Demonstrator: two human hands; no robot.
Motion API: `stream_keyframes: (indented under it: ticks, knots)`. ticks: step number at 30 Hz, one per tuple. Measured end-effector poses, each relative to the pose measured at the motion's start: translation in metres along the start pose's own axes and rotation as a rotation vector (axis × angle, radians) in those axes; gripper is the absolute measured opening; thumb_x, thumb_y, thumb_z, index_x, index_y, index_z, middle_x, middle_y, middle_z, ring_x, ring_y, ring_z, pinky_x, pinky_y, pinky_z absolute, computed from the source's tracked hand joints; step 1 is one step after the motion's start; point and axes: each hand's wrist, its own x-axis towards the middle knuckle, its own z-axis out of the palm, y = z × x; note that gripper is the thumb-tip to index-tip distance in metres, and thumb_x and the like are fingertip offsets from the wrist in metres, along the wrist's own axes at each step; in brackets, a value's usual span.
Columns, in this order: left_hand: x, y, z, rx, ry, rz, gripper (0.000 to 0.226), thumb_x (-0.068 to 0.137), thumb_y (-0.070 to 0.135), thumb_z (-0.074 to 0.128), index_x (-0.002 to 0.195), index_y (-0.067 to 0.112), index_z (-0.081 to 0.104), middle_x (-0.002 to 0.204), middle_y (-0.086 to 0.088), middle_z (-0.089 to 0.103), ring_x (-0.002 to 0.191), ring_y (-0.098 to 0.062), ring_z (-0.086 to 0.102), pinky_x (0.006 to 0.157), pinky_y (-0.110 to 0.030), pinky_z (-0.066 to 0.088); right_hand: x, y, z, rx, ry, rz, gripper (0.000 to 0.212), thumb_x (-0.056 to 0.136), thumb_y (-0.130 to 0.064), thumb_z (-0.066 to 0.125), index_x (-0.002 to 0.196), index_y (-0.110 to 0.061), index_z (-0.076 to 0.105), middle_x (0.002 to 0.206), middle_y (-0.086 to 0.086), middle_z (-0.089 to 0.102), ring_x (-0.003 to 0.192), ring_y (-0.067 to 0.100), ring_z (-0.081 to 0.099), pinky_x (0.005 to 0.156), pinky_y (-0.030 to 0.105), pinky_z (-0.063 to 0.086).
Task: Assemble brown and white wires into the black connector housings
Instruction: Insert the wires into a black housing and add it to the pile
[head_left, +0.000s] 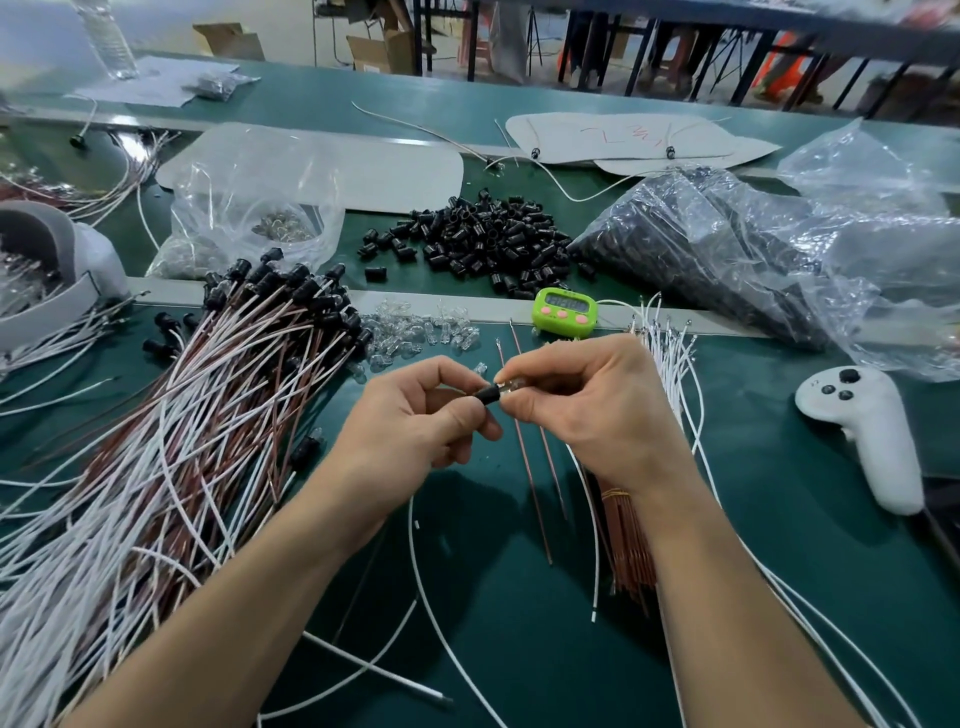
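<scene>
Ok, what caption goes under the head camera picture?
Left hand grips a black housing; right hand pinches a clear part at its end.

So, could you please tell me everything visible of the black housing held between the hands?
The black housing is a small, dark, slightly glossy tube, plastic by its look. It lies roughly level above the green mat, between both hands. The left hand pinches its left end with thumb and forefinger, hiding part of it. At its right end sits a clear glassy piece, pinched by the right hand. Whether any wire is in it cannot be told.
</scene>
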Motion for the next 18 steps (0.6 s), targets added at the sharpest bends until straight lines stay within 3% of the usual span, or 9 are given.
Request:
stream_keyframes:
  ticks: [4, 7, 10, 14, 18]
  knots:
    - [0.0000, 0.0018, -0.0001, 0.059, 0.007, -0.018, 0.017, 0.097, -0.005, 0.057, 0.093, 0.009, 0.064, 0.068, -0.009, 0.069, 0.046, -0.009, 0.037, 0.046, -0.015, 0.030, -0.0017, 0.0010, 0.0045, -0.053, 0.005, 0.007, 0.026, 0.076, -0.009, 0.087, 0.088, -0.032, 0.082, 0.076, -0.009, 0.078, 0.068, 0.003, 0.069, 0.066, 0.020, 0.056]
    - [-0.0003, 0.0028, -0.0009, 0.082, 0.064, 0.001, 0.021, 0.094, -0.006, 0.059, 0.085, 0.012, 0.066, 0.056, -0.004, 0.055, 0.046, -0.007, 0.033, 0.045, -0.014, 0.028, -0.0027, -0.0012, 0.0067, -0.014, -0.048, 0.028, 0.027, 0.076, -0.010, 0.087, 0.092, -0.032, 0.083, 0.078, -0.013, 0.079, 0.069, 0.000, 0.071, 0.067, 0.015, 0.055]
    - [-0.0001, 0.0027, -0.0019, 0.001, 0.122, -0.021, 0.023, 0.092, -0.008, 0.060, 0.082, 0.011, 0.066, 0.053, 0.002, 0.040, 0.047, -0.007, 0.030, 0.043, -0.012, 0.026, -0.0023, -0.0056, 0.0086, 0.146, -0.119, 0.085, 0.030, 0.074, -0.008, 0.083, 0.090, -0.034, 0.084, 0.077, -0.004, 0.079, 0.066, 0.006, 0.071, 0.064, 0.020, 0.056]
    - [-0.0004, 0.0047, -0.0049, -0.026, 0.097, -0.048, 0.021, 0.088, -0.008, 0.065, 0.081, 0.011, 0.068, 0.048, 0.008, 0.041, 0.043, -0.003, 0.031, 0.041, -0.010, 0.026, -0.0027, -0.0052, 0.0047, 0.374, -0.172, 0.166, 0.023, 0.083, -0.006, 0.072, 0.094, -0.022, 0.084, 0.076, 0.011, 0.077, 0.064, 0.019, 0.073, 0.059, 0.024, 0.057]
    - [-0.0023, 0.0077, -0.0074, -0.042, 0.069, -0.079, 0.008, 0.069, 0.012, 0.074, 0.074, 0.018, 0.077, 0.050, 0.008, 0.044, 0.043, -0.003, 0.031, 0.041, -0.012, 0.024, -0.0037, -0.0047, 0.0053, 0.576, -0.218, 0.280, 0.012, 0.084, -0.012, 0.076, 0.091, -0.015, 0.084, 0.076, 0.010, 0.075, 0.063, 0.017, 0.072, 0.057, 0.021, 0.056]
